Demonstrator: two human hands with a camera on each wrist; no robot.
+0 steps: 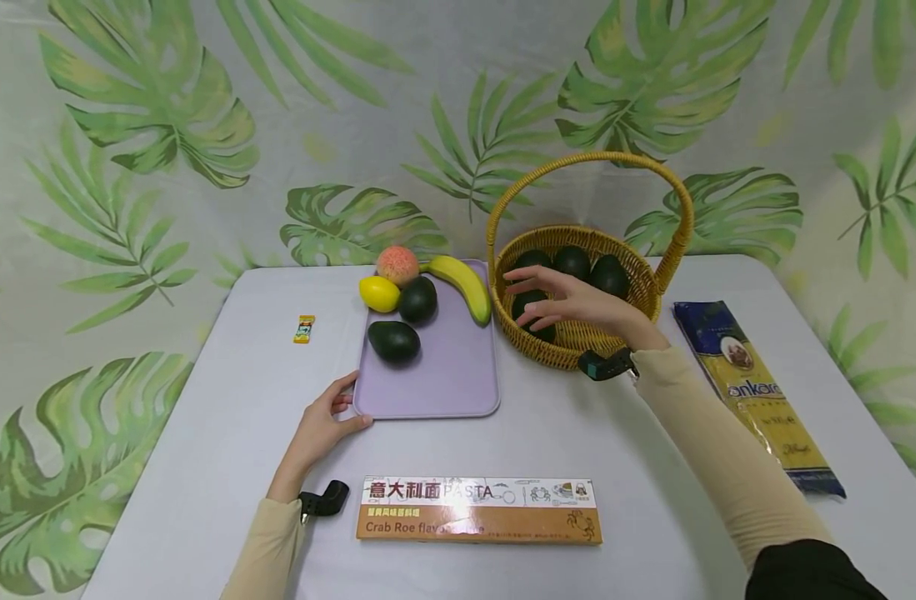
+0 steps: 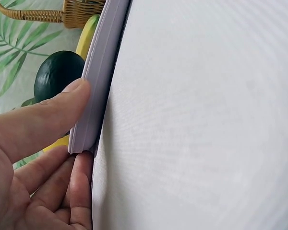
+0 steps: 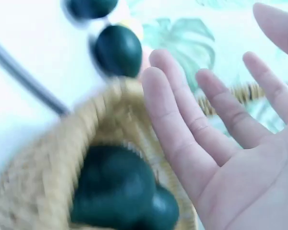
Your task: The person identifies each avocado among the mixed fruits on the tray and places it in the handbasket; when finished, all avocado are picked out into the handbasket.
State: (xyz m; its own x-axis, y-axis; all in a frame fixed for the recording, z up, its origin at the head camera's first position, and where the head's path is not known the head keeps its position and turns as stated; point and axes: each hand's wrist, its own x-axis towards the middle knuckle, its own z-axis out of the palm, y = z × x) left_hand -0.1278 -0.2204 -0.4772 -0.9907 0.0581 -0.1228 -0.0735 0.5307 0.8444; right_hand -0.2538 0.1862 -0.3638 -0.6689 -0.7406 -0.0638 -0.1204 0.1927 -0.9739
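A lilac tray carries two dark green avocados, a lemon, a peach and a banana. At its near left corner my left hand holds the rim, the thumb on the near edge and the fingers round the left side. Over the wicker basket hovers my right hand, fingers extended and nothing in them. Several more avocados lie inside the basket, partly hidden by that hand.
A Crab Roe pasta box lies at the front of the table. On the right is a blue and gold Ankara pasta bag. A small yellow packet lies left of the tray. The basket's tall handle arches above it.
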